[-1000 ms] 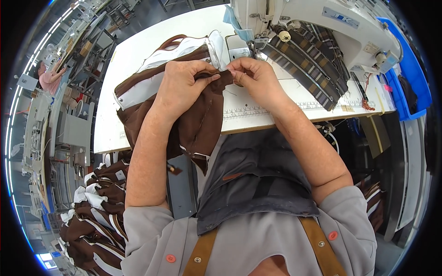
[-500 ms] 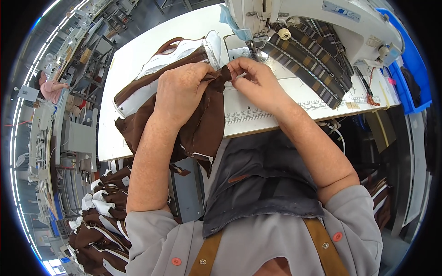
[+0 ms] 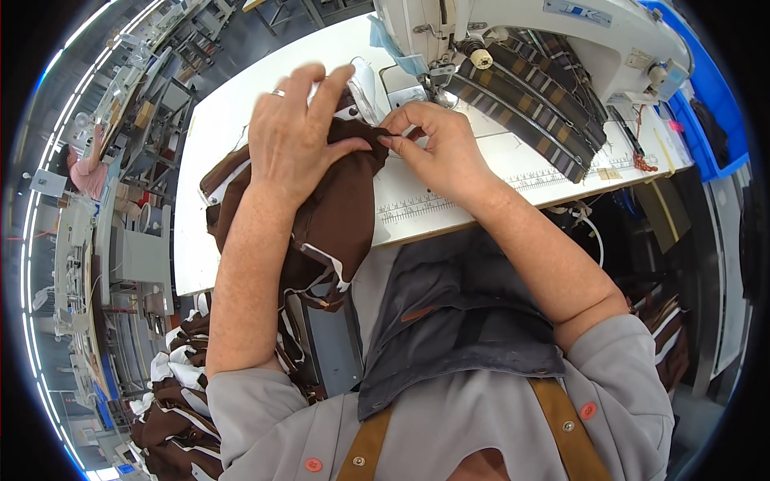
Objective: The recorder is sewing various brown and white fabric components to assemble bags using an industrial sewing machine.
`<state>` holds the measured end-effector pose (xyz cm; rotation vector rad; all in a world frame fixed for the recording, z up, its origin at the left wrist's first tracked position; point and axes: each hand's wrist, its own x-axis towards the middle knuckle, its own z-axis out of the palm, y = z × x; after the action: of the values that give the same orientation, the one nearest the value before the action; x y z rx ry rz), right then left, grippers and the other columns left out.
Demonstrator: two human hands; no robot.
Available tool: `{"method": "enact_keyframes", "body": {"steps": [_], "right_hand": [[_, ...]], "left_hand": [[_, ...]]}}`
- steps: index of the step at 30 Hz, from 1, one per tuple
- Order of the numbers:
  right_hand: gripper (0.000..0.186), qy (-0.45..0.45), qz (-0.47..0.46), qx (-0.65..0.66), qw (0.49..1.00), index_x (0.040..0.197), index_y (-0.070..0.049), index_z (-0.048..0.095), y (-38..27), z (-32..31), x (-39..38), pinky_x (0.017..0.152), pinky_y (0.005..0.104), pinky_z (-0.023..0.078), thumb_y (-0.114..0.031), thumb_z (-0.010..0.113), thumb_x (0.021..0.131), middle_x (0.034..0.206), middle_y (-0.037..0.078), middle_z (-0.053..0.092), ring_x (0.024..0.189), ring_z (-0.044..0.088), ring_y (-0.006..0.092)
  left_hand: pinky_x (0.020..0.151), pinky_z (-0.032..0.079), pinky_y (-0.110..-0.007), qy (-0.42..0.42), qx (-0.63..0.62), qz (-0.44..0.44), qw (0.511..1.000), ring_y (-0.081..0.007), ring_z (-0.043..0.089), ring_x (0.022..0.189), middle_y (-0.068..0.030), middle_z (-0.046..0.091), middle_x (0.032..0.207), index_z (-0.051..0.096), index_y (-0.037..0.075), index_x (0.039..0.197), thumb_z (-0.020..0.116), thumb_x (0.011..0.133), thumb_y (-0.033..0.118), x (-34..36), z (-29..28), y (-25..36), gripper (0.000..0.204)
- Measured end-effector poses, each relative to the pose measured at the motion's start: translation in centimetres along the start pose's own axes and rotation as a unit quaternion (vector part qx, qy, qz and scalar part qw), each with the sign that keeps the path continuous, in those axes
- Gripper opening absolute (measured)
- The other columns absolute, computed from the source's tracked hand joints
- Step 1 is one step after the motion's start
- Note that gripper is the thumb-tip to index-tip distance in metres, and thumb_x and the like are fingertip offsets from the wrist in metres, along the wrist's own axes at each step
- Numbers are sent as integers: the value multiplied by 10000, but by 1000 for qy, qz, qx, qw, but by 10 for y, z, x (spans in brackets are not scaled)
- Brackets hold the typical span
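A brown fabric piece with white edging point(image 3: 341, 212) lies bunched at the table's front left and droops over the edge. My right hand point(image 3: 441, 152) is closed in a pinch on its far right corner, thumb against fingertips. Over the same cloth my left hand point(image 3: 289, 148) is open, fingers spread and slightly blurred, the thumb stretched toward the pinched corner. Whether that thumb touches the cloth I cannot tell. Just beyond my right hand stands the presser-foot end of a white sewing machine point(image 3: 435, 78). The cloth under my left palm is hidden.
Striped dark fabric strips with zippers point(image 3: 521, 108) lie under the machine's arm. A ruler scale point(image 3: 433, 204) runs along the white table's front. A blue bin point(image 3: 726, 156) sits at the right. More brown cloth point(image 3: 172, 417) is heaped at lower left. Another person point(image 3: 84, 172) sits far left.
My left hand has let go of the cloth's edge and risen, spreading its fingers. The brown fabric has flopped over the white piece beneath. My right hand has shifted slightly left, still pinching.
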<state>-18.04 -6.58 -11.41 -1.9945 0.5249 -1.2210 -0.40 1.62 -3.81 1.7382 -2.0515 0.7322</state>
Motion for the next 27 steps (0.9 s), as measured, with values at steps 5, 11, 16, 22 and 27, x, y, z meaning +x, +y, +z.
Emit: {"method": "enact_keyframes", "body": {"steps": [5,11,16,22,27], "right_hand": [[114,-7,36,37,999,864,-3,683,9,0,5,659,325,528,-84,753,829,868,108,709,731,665,201],[122,-25,44,30,998,834,-6,668,1,-5,2,665,326,541,-93,754,830,855,104,700,751,673,208],[71,-40,56,76,995,856,4,641,-1,-8,-4,673,306,538,-22,707,858,895,109,709,781,675,186],[69,-45,37,82,995,864,0,630,-6,-7,-6,664,300,525,-9,698,870,901,93,715,764,654,158],[120,-80,13,-2,997,837,-34,596,-14,-11,-3,646,278,488,10,703,868,977,68,719,790,631,125]], "left_hand": [[1099,319,-510,-5,-5,77,997,-287,412,1394,-19,487,1501,623,230,1262,919,486,369,26,16,-21,842],[1024,390,-462,-90,-120,126,981,-332,564,1165,-118,641,1210,666,124,1087,892,589,398,33,22,-38,612],[890,397,-402,-154,-89,42,983,-307,597,873,-77,664,869,657,86,976,893,616,397,19,15,-25,531],[824,353,-354,-190,-140,74,969,-248,540,772,-42,690,798,726,242,1128,859,709,347,15,-1,-23,452],[820,355,-330,-260,-154,27,953,-226,565,809,-26,716,858,760,193,978,866,697,276,16,-12,-21,312]]}}
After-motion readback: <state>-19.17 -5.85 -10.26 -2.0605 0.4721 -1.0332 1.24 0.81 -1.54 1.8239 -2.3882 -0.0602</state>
